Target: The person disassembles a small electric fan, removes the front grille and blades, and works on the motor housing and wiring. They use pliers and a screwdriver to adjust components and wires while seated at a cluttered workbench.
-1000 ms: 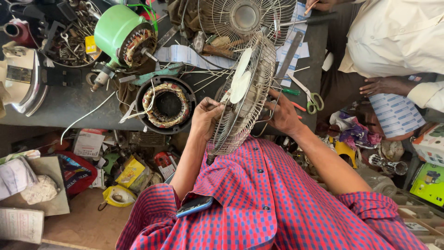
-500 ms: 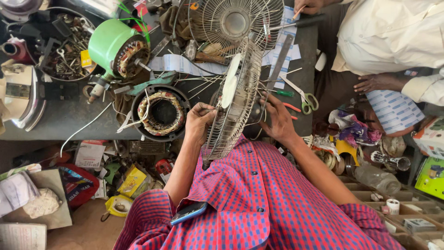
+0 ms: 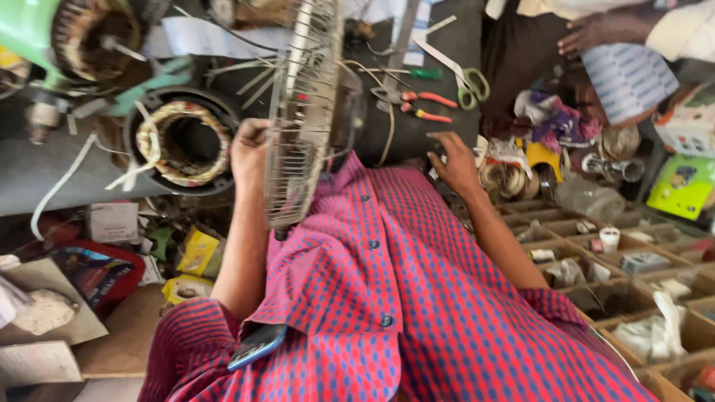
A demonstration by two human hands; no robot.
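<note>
We're mid-handling the fan guard (image 3: pixel 302 126): left hand (image 3: pixel 249 152) gripping its rim, right hand (image 3: pixel 454 160) open on the worktop (image 3: pixel 417 126), w/ pliers (image 3: pixel 424 104) nearby.

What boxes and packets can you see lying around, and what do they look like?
Small yellow carton: lower left, under the grey bench, squarish.
Red and blue glossy packet: far left, on the floor, crumpled.
Bright green flat box: right edge, rectangular.
White box with red and blue patches: upper right edge.
Small white paper label: left, below the bench.
</note>
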